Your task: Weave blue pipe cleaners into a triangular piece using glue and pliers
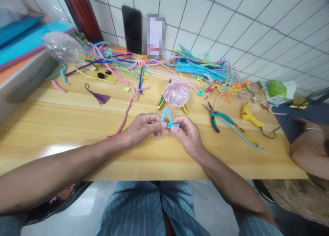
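A blue pipe cleaner [167,114], bent into a pointed loop with its lower ends crossing sideways, is between my two hands above the table. My left hand [150,125] pinches its lower left part between thumb and fingers. On the other side, my right hand [187,131] grips the lower right end the same way. Just beyond my hands sits a clear pinkish bowl-shaped piece [176,94], partly covering pliers with yellow and green handles [160,101]. A long pink pipe cleaner [125,115] lies near my left wrist.
Pipe cleaners in many colours [205,68] are heaped along the tiled wall, where two phones [132,29] lean. To the right lie green-handled pliers [214,118], a yellow-handled cutter [244,133] and a yellow glue gun [250,115]. Another person's arm [309,147] rests at the right edge. A purple tassel [100,96] lies left.
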Demonstrator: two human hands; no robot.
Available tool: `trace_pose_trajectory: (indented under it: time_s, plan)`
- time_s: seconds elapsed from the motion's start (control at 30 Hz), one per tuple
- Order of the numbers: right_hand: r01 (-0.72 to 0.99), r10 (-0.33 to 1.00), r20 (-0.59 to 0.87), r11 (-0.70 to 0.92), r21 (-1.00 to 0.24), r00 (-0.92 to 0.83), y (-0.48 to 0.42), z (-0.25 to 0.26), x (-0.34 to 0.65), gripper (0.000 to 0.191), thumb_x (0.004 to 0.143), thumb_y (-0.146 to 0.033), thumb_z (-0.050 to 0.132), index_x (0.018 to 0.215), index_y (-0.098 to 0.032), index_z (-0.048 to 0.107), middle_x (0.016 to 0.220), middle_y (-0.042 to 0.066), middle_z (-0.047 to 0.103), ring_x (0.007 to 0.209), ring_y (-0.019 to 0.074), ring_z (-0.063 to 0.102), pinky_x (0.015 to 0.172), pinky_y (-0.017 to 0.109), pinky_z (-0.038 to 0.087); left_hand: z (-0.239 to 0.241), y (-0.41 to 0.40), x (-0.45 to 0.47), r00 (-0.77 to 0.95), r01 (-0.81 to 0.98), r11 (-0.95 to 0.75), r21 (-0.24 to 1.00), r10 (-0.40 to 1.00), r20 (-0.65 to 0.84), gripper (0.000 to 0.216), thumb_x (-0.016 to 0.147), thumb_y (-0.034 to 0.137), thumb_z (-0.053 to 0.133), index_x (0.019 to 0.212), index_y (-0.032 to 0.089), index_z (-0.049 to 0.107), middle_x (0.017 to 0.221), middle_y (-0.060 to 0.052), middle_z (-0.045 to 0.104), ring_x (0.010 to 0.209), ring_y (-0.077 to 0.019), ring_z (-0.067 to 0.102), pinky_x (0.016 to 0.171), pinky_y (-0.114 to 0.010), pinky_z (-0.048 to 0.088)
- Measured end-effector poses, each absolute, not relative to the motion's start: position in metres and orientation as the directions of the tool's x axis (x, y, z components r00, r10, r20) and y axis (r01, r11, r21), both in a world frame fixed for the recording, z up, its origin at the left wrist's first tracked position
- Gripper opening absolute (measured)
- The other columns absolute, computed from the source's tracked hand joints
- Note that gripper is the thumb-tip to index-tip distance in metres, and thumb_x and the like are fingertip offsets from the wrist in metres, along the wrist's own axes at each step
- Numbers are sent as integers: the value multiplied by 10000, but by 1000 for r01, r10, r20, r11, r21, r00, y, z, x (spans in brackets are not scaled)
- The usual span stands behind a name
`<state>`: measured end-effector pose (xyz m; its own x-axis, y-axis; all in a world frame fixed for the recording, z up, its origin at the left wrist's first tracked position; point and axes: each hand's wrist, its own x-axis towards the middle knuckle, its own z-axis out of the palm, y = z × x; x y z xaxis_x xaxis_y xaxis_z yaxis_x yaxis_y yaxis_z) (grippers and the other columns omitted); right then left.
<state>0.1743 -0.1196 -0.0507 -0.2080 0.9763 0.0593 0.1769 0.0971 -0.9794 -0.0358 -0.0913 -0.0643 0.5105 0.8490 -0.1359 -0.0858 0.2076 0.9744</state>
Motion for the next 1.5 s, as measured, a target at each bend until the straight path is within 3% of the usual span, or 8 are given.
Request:
trace_pose_trajectory:
  time_s: [0.17,0.4,0.67,0.8,0.93,1.23,1.5]
  plan:
    - [240,981,58,102,-965,-185,-117,-54,173,239,916,-441,710,861,-227,620,726,-31,602,643,124,520,631,281,422,-62,-92,-34,511,-83,212,974,848,-141,369,854,494,822,823,137,732,786,-46,783,604,-97,648,626,-220,534]
    - [186,981,44,80,-979,-191,-112,-54,172,320,876,-519,748,889,-217,641,775,-22,633,677,128,557,651,279,455,-65,-92,-33,499,-119,205,971,858,-120,396,857,508,819,824,130,707,793,-55,781,606,-98,656,621,-220,529]
    - [214,989,-26,6,-977,-148,-107,-57,174,344,824,-528,784,769,-223,637,633,-32,621,580,125,523,589,276,436,-73,-85,-29,556,-260,316,913,821,-126,489,814,584,837,968,150,670,872,-42,776,637,-115,690,620,-239,552]
    - [210,986,-43,-7,-978,-164,-108,-57,173,351,806,-534,802,765,-220,651,634,-25,629,569,123,508,567,274,420,-71,-86,-31,516,-142,181,973,852,-83,414,804,510,865,917,142,715,750,-2,725,624,-94,651,643,-217,529]
    - [179,985,-37,-6,-984,-170,-109,-56,172,349,806,-544,805,825,-221,675,696,-16,661,606,127,524,596,281,440,-67,-88,-32,464,-62,151,987,880,-106,422,803,547,841,811,142,723,653,1,691,605,-102,628,632,-220,508]
    - [200,989,-19,10,-980,-143,-109,-55,174,275,847,-473,760,808,-214,676,653,-30,611,599,122,504,589,273,418,-65,-87,-30,471,-72,181,981,873,-126,452,779,563,857,890,143,731,695,8,696,618,-103,630,638,-225,519]
    - [168,987,-18,9,-986,-160,-106,-54,172,364,806,-557,801,841,-219,670,699,-28,619,621,124,520,604,275,441,-66,-89,-29,469,-69,187,980,873,-133,427,779,542,853,859,143,726,815,-26,757,625,-99,627,647,-238,540]
